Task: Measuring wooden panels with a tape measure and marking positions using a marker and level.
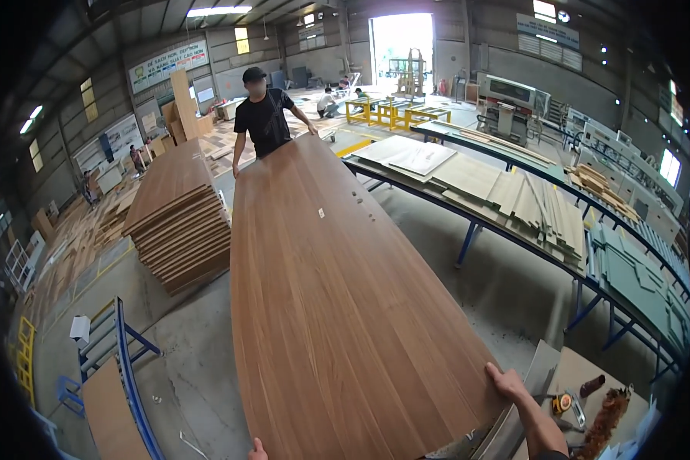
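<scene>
Gripping the right edge of a long brown wooden panel (337,307) near its near corner, the right hand (510,383) lays its thumb on the top face, with its fingers hidden beneath. The left hand (258,451) is well apart from it, touching the panel at the near left corner; only its thumb side shows, so I cannot tell how its fingers are closed. The panel fills the middle of the scene, stretching from these two hands to a co-worker (267,119) in black at the far end, whose hands are at its two far corners. Toward the far end, its face bears a small pale label (321,213) and, right of that, a few dark holes (356,198).

Just left of the panel stands a tall stack of similar panels (178,230). At the near left, a brown board (116,410) lies on a blue-framed roller stand (123,337). On the right, a long blue-legged table (479,222) carries pale boards (506,192), with green panels (640,280) nearer. Near the right forearm, a tape measure (563,402) and a brown bristly thing (607,418) lie on a tan surface (571,372). Yellow frames (399,115) stand at the far side.
</scene>
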A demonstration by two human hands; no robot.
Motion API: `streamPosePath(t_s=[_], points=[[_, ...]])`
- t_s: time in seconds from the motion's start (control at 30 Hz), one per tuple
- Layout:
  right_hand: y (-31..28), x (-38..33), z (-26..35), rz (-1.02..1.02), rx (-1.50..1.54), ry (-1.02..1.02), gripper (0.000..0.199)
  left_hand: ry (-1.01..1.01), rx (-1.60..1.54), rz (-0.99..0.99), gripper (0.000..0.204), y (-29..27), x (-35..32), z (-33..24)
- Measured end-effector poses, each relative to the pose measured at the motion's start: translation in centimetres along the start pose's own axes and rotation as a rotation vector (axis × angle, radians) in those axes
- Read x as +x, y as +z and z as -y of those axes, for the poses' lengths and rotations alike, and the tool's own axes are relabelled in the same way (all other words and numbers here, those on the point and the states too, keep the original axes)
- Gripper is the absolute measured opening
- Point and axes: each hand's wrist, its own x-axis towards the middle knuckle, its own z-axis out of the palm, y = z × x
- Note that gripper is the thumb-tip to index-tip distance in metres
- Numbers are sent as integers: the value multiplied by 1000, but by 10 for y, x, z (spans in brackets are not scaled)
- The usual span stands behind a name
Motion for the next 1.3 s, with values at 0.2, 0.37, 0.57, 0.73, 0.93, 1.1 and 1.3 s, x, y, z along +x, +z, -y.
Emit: streamPosePath(t_s=[0.2,0.37,0.57,0.73,0.93,1.1,1.3], points=[[-14,136,122,20,-36,-117,100,-76,336,-344,109,74,98,-101],[-12,232,218,14,-71,-145,101,-196,205,-376,110,112,173,-148],[0,386,334,73,-62,-123,105,198,195,-664,107,175,232,-319],[-14,471,471,154,-69,-150,105,-330,267,-498,104,155,346,-357],[-19,604,592,223,-34,-125,101,-241,234,-584,106,217,401,-523],[-27,729,717,271,-65,-181,102,-311,195,-567,103,245,523,-609],[-42,834,854,260,-121,-207,103,-242,64,-629,109,274,602,-682]])
